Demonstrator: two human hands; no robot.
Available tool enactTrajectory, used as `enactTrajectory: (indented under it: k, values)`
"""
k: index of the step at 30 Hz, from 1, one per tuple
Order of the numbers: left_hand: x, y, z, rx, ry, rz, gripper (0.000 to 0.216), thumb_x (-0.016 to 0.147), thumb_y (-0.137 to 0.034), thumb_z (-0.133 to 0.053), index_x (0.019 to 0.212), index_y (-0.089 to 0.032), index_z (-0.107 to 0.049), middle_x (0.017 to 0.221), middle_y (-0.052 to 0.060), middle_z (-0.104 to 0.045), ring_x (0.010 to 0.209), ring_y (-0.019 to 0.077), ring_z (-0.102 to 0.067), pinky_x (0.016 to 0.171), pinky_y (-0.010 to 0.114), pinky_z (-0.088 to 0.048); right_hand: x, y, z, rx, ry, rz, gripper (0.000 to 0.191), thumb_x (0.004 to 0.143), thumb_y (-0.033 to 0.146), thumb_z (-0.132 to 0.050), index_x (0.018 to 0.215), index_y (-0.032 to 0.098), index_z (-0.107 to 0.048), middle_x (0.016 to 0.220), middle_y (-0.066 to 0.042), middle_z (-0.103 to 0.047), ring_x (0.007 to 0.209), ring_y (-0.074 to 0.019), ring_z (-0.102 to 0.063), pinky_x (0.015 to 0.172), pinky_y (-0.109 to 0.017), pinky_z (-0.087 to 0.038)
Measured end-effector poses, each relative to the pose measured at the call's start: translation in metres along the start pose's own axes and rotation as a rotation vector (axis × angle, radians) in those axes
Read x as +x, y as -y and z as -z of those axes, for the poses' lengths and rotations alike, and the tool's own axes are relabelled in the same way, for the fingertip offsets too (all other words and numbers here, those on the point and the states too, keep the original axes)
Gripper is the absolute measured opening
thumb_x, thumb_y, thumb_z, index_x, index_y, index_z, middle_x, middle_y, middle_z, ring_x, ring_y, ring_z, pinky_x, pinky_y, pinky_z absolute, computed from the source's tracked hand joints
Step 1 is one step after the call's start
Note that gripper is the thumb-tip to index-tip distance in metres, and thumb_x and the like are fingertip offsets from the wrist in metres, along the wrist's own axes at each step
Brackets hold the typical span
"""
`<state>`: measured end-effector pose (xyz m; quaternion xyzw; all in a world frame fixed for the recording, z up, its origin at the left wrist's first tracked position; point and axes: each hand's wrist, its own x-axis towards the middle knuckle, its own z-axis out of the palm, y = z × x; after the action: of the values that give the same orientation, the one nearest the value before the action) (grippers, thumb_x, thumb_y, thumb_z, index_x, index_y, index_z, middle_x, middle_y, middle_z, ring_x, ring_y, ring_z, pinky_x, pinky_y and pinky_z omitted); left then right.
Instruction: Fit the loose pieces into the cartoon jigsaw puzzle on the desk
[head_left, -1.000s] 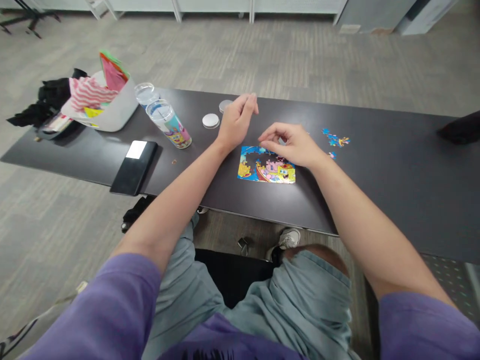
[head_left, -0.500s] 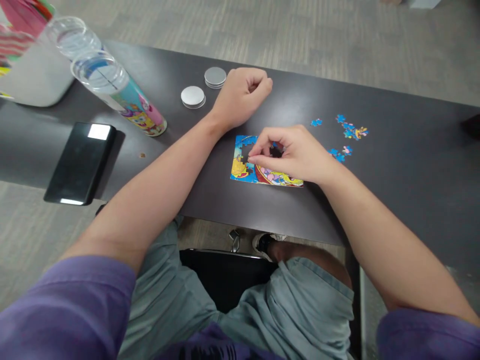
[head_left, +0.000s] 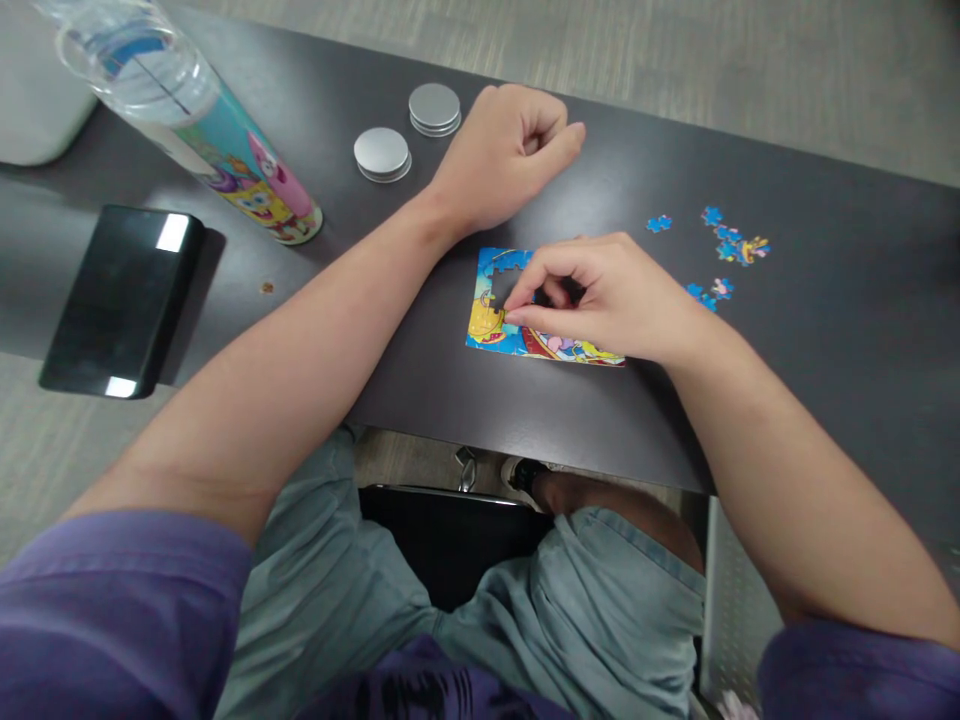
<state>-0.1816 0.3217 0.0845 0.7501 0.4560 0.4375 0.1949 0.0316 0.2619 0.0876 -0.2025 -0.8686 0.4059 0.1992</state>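
On the dark table, a partly assembled cartoon jigsaw puzzle [head_left: 499, 338] has dark gaps in its middle, and its right part is hidden under my right hand [head_left: 592, 300]. That hand's thumb and forefinger are pinched on a small light-blue puzzle piece [head_left: 511, 328], mostly covered by the fingertips, at the puzzle's left-middle part. My left hand [head_left: 510, 155] rests on the table beyond the puzzle, fingers curled into a loose fist with nothing visible in it. Several loose blue puzzle pieces [head_left: 727, 240] lie to the right of my right hand.
Two small stacks of silver discs [head_left: 381, 152] lie left of my left hand. A clear-topped cartoon tube [head_left: 247, 170] stands further left, with a black power bank [head_left: 120, 300] nearer me. A white container [head_left: 37, 90] is at the far left.
The view has shifted slightly closer and to the right. My right fingertips have moved down a little over the puzzle, where a light-blue piece now shows. My left hand stays a fist.
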Motion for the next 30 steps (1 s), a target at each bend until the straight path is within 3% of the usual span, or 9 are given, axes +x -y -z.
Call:
enactTrajectory:
  k: [9,16,24,30]
  values:
    - [-0.001,-0.006,-0.001,-0.016,0.002,0.034,0.078,0.113,-0.004,-0.068,0.054,-0.032,-0.025,0.056,-0.011,-0.017,0.064,0.0078,-0.02,0.077,0.04,-0.021,-0.001,0.005,0.0,0.055,-0.011,-0.065,0.004,0.108,0.032,-0.092,0.105,0.03,-0.089,0.069,0.004,-0.061,0.067,-0.0196,-0.058,0.073,-0.041,-0.047]
    - [-0.001,-0.005,0.0,-0.023,0.019,0.03,0.077,0.115,-0.008,-0.068,0.056,-0.032,-0.026,0.058,-0.011,-0.019,0.065,0.0077,-0.022,0.078,0.041,-0.021,0.006,0.004,-0.004,0.094,-0.179,-0.119,0.013,0.11,0.04,-0.098,0.11,0.03,-0.09,0.086,0.0,-0.077,0.08,-0.0234,-0.07,0.079,-0.044,-0.051]
    - [0.001,-0.003,-0.003,-0.006,0.01,0.036,0.075,0.114,-0.009,-0.071,0.056,-0.031,-0.028,0.059,-0.009,-0.026,0.067,0.0087,-0.027,0.08,0.04,-0.026,0.013,0.002,-0.012,0.015,-0.123,-0.1,0.004,0.109,0.029,-0.091,0.108,0.028,-0.095,0.081,0.001,-0.073,0.076,-0.0208,-0.065,0.078,-0.042,-0.052]
    - [-0.001,-0.004,-0.002,-0.024,0.024,0.039,0.075,0.115,-0.01,-0.07,0.057,-0.032,-0.028,0.061,-0.009,-0.025,0.068,0.009,-0.026,0.08,0.042,-0.026,0.011,0.001,-0.008,0.02,-0.194,-0.121,0.017,0.115,0.04,-0.09,0.123,0.028,-0.098,0.102,-0.006,-0.084,0.088,-0.0249,-0.074,0.076,-0.042,-0.055]
